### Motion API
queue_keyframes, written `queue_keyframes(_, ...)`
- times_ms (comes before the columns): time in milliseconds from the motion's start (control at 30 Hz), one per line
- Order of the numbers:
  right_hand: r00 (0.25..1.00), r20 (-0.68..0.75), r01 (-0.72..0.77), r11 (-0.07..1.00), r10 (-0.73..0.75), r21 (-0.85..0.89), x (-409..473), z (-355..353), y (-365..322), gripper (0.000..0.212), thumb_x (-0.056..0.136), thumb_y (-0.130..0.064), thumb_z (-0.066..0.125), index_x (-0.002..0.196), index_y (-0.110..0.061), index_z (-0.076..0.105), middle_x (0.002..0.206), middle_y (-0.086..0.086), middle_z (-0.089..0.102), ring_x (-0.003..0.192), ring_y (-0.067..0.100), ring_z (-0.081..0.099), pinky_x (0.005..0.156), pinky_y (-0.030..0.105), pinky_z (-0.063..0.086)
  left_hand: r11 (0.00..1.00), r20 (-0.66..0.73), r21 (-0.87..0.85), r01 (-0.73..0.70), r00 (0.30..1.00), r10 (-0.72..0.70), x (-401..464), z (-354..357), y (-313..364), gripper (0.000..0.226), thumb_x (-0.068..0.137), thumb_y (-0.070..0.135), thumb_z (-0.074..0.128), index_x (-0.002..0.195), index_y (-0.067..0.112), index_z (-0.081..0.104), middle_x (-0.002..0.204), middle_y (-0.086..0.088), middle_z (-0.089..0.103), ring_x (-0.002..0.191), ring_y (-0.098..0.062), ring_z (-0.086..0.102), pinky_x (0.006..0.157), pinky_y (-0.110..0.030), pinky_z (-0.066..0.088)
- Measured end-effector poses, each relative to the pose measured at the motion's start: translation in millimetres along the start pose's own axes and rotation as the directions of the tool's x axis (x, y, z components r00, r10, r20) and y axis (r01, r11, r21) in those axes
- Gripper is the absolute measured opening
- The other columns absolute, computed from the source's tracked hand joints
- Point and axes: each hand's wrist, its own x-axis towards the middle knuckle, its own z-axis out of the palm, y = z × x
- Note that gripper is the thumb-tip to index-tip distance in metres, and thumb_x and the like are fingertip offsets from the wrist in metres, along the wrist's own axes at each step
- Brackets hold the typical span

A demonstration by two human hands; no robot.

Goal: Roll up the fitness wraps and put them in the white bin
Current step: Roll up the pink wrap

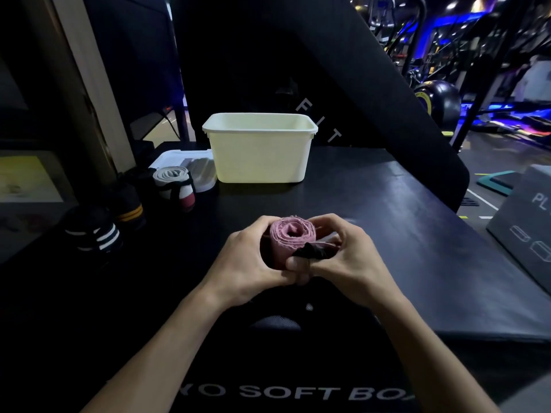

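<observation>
Pink wrap (290, 236), fully rolled, gripped by left hand (253, 263) and right hand (343, 251); white bin (259, 156), far, apparently empty; other wraps (174, 183) wait left.

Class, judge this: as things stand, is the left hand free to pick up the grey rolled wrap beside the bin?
Probably not yet: the left hand grips the pink wrap together with the right hand. The path to the grey wrap looks unobstructed.

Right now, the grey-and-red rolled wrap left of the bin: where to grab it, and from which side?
Grip the grey-and-red wrap across its rolled body, fingers on opposite curved sides, coming from above and the near side. It appears to stand on end, spiral facing up, so squeezing the sides should keep the layers wound. The white bin and a white lid crowd its far side.
</observation>
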Motion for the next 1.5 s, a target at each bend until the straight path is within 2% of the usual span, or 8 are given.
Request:
queue_keyframes(167,0.996,-0.086,-0.002,0.995,-0.006,-0.098,-4.8,9.3,-0.5,0.066,0.049,-0.037,0.101,0.100,-0.026,0.060,0.085,-0.011,0.068,0.078,0.002,0.064,0.067,0.020,0.052,0.998,0.160,-0.027,-0.048,0.986,0.051,13.3,-9.3,0.9,0.083,0.052,0.042,0.087,0.130,0.033,0.062,0.114,0.016,0.073,0.108,-0.001,0.068,0.098,-0.025,0.053)
queue_keyframes(433,0.992,0.126,0.017,0.995,-0.030,0.100,7.0,-24.6,17.9,0.046,0.065,-0.014,0.097,0.100,-0.019,0.068,0.096,0.005,0.075,0.088,0.026,0.075,0.086,0.048,0.059,0.992,0.230,-0.108,-0.068,0.969,0.092,23.2,-10.5,-6.2,0.079,0.063,0.015,0.096,0.132,0.027,0.061,0.122,0.006,0.071,0.117,-0.013,0.067,0.108,-0.047,0.049)
queue_keyframes(667,0.982,0.182,0.015,0.982,-0.050,0.188,12.7,-37.0,35.5,0.017,0.080,-0.019,0.087,0.092,-0.015,0.075,0.092,0.018,0.074,0.085,0.021,0.069,0.081,0.043,0.053,0.989,0.242,-0.130,-0.066,0.965,0.096,24.9,-9.2,-10.3,0.084,0.061,0.013,0.097,0.135,0.023,0.059,0.127,0.005,0.069,0.121,-0.016,0.065,0.111,-0.049,0.047)
queue_keyframes(800,0.983,0.179,0.015,0.989,-0.041,0.148,15.0,-37.0,40.5,0.004,0.089,-0.012,0.078,0.091,-0.012,0.075,0.078,0.007,0.071,0.074,0.013,0.063,0.071,0.034,0.048,0.986,0.248,-0.152,-0.064,0.963,0.101,26.4,-8.4,-10.9,0.083,0.062,0.014,0.097,0.135,0.023,0.059,0.128,0.004,0.069,0.122,-0.016,0.065,0.111,-0.050,0.046)
queue_keyframes(933,0.984,0.155,0.063,0.985,-0.088,0.161,17.7,-32.3,41.5,0.015,0.089,-0.008,0.077,0.104,-0.011,0.073,0.094,0.002,0.076,0.084,0.010,0.068,0.077,0.027,0.054,0.976,0.257,-0.214,-0.045,0.961,0.100,26.8,-8.4,-8.9,0.084,0.060,0.021,0.095,0.136,0.020,0.059,0.128,0.000,0.069,0.122,-0.019,0.065,0.110,-0.044,0.048)
queue_keyframes(1033,0.974,0.188,0.095,0.980,-0.128,0.176,18.2,-29.6,42.2,0.034,0.090,-0.007,0.075,0.123,-0.010,0.069,0.113,0.006,0.076,0.102,0.015,0.070,0.090,0.026,0.055,0.962,0.291,-0.273,0.005,0.953,0.078,26.8,-9.0,-12.9,0.085,0.061,0.008,0.095,0.138,0.014,0.056,0.131,-0.004,0.067,0.125,-0.021,0.063,0.107,-0.033,0.048)
queue_keyframes(1200,0.945,0.300,0.053,0.966,-0.131,0.254,18.9,-28.4,46.5,0.047,0.094,-0.015,0.072,0.139,-0.013,0.060,0.128,0.012,0.070,0.121,0.037,0.064,0.108,0.050,0.050,0.946,0.381,-0.311,0.089,0.924,0.039,26.1,-15.1,-20.0,0.083,0.071,-0.010,0.087,0.142,0.010,0.048,0.135,-0.005,0.065,0.128,-0.019,0.061,0.104,-0.029,0.048)
queue_keyframes(1500,0.906,0.409,-0.035,0.943,-0.110,0.331,17.9,-35.9,49.6,0.047,0.089,-0.005,0.071,0.132,-0.004,0.052,0.130,0.012,0.065,0.113,0.021,0.062,0.099,0.036,0.049,0.918,0.430,-0.367,0.151,0.903,0.023,14.4,-15.8,-18.7,0.072,0.079,-0.011,0.079,0.137,0.009,0.040,0.129,-0.006,0.067,0.122,-0.021,0.064,0.098,-0.033,0.054)
